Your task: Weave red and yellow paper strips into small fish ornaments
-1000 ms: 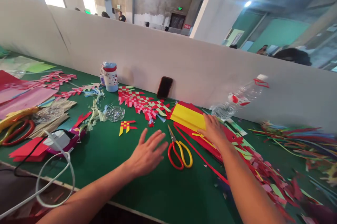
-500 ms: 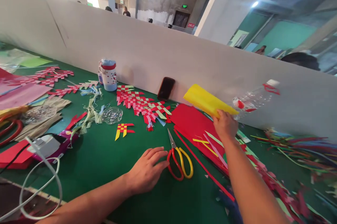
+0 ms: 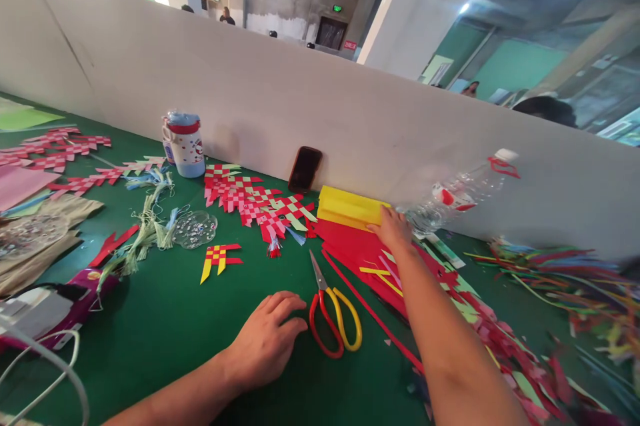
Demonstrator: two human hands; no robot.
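Observation:
At the back of the green table, a folded sheet of yellow paper (image 3: 347, 206) lies against the white partition, over the edge of some red paper (image 3: 340, 237). My right hand (image 3: 397, 229) has its right end between thumb and fingers. My left hand (image 3: 273, 333) rests on the table, holding nothing, its fingers loosely bent and apart. Just right of it lie scissors (image 3: 320, 273) with one red and one yellow handle, blades partly spread. A small red and yellow woven paper piece (image 3: 217, 256) is beyond my left hand. Yellow strips (image 3: 383, 274) lie on the red paper.
Red, pink and green woven paper pieces (image 3: 250, 196) lie beside a phone (image 3: 305, 169) leaning on the partition (image 3: 250, 106). A cup (image 3: 186, 146), tassels (image 3: 150, 219) and a dish of beads (image 3: 195, 229) stand left. A plastic bottle (image 3: 460, 193) and paper strips (image 3: 550, 279) are right.
My right hand has lowered the yellow paper from the air onto the back of the red paper, leftward. My left hand stays by the scissors. The view has turned slightly right.

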